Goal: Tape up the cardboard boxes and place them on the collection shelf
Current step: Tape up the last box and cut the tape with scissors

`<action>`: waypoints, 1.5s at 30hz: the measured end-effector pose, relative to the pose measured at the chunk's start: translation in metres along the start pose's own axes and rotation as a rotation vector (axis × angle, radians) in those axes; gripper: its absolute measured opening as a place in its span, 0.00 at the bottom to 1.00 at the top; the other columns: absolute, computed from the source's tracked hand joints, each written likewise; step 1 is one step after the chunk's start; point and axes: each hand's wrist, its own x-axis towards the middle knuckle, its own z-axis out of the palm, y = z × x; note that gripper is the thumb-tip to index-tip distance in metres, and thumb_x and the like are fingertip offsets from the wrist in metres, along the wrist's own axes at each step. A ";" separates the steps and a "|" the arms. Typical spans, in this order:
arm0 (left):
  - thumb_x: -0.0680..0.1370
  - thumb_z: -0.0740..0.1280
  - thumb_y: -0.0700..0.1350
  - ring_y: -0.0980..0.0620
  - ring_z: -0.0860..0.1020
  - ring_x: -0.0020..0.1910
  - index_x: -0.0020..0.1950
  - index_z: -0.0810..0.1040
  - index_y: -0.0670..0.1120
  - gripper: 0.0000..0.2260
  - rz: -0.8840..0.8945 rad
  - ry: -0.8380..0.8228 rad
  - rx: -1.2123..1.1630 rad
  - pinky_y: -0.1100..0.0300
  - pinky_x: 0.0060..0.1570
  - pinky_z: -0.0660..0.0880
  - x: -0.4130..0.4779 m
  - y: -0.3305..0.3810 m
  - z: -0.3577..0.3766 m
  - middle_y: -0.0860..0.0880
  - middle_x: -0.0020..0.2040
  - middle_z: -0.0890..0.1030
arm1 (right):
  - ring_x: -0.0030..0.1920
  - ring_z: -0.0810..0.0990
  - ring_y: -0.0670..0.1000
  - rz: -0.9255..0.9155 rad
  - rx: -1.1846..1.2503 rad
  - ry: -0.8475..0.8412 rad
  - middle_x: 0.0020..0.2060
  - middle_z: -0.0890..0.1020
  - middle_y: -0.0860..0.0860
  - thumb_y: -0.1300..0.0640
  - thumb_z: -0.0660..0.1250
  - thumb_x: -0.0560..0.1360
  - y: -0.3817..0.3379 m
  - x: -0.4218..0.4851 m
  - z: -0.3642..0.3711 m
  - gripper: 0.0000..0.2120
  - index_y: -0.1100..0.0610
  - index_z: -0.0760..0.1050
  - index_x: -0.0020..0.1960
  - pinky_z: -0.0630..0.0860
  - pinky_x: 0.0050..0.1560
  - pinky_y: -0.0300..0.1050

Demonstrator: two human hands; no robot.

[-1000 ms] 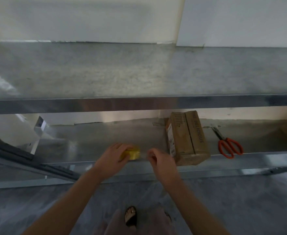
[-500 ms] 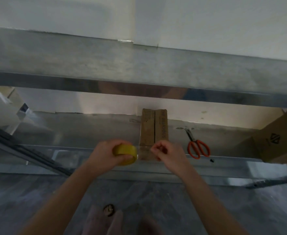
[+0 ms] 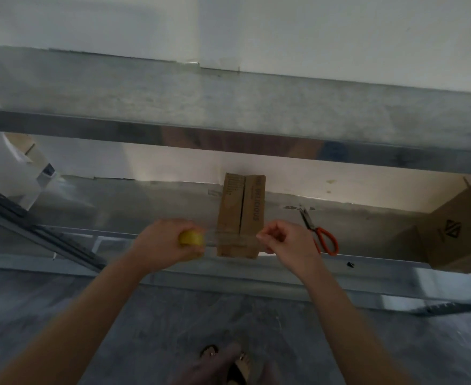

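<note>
A small brown cardboard box [image 3: 241, 207] lies on the lower metal shelf [image 3: 145, 212], its two top flaps meeting along a dark seam. My left hand [image 3: 165, 243] grips a yellow tape roll [image 3: 191, 238] just left of the box's near end. My right hand [image 3: 284, 243] pinches the free end of a clear tape strip [image 3: 234, 239], just right of the box. The strip is stretched between my hands in front of the box's near end.
Orange-handled scissors [image 3: 322, 236] lie on the shelf right of the box. A larger open cardboard box [image 3: 456, 232] stands at the far right. An upper metal shelf [image 3: 228, 107] overhangs. A dark bar [image 3: 34, 232] slants at the left. My feet [image 3: 228, 359] stand below.
My hands have pulled apart, drawing out more tape; the right hand moved from left of the box across to its right side. The view shifted so the box sits between my hands.
</note>
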 end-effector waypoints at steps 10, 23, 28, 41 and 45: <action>0.66 0.73 0.59 0.65 0.77 0.48 0.52 0.78 0.58 0.16 -0.004 -0.212 -0.384 0.72 0.44 0.72 0.017 -0.010 -0.015 0.62 0.48 0.80 | 0.33 0.82 0.45 0.104 0.054 0.033 0.36 0.84 0.51 0.58 0.73 0.74 0.003 0.005 -0.022 0.03 0.54 0.80 0.43 0.81 0.42 0.38; 0.63 0.71 0.60 0.57 0.75 0.46 0.55 0.81 0.54 0.22 -0.004 -0.080 -0.072 0.60 0.46 0.71 0.034 -0.024 0.019 0.57 0.50 0.72 | 0.32 0.81 0.45 0.161 0.134 0.018 0.30 0.83 0.49 0.61 0.74 0.73 0.044 0.021 -0.004 0.04 0.56 0.80 0.41 0.79 0.36 0.37; 0.65 0.73 0.61 0.56 0.75 0.48 0.55 0.81 0.52 0.22 -0.028 -0.114 -0.066 0.59 0.49 0.72 0.042 -0.028 0.030 0.57 0.51 0.72 | 0.34 0.82 0.47 0.206 0.160 0.032 0.34 0.83 0.51 0.59 0.74 0.73 0.056 0.029 0.003 0.04 0.55 0.80 0.41 0.79 0.37 0.37; 0.73 0.72 0.54 0.60 0.73 0.55 0.71 0.65 0.65 0.29 -0.049 -0.127 -0.160 0.63 0.50 0.67 0.052 -0.028 0.055 0.60 0.56 0.73 | 0.40 0.77 0.48 0.348 0.674 0.044 0.40 0.78 0.52 0.66 0.66 0.77 0.069 0.032 0.030 0.07 0.57 0.71 0.46 0.77 0.40 0.42; 0.73 0.72 0.52 0.61 0.71 0.55 0.71 0.66 0.62 0.29 -0.041 -0.112 -0.140 0.63 0.52 0.67 0.052 -0.024 0.051 0.60 0.56 0.72 | 0.44 0.76 0.47 0.348 0.690 0.033 0.44 0.75 0.49 0.63 0.67 0.78 0.076 0.027 0.042 0.09 0.53 0.67 0.46 0.76 0.44 0.46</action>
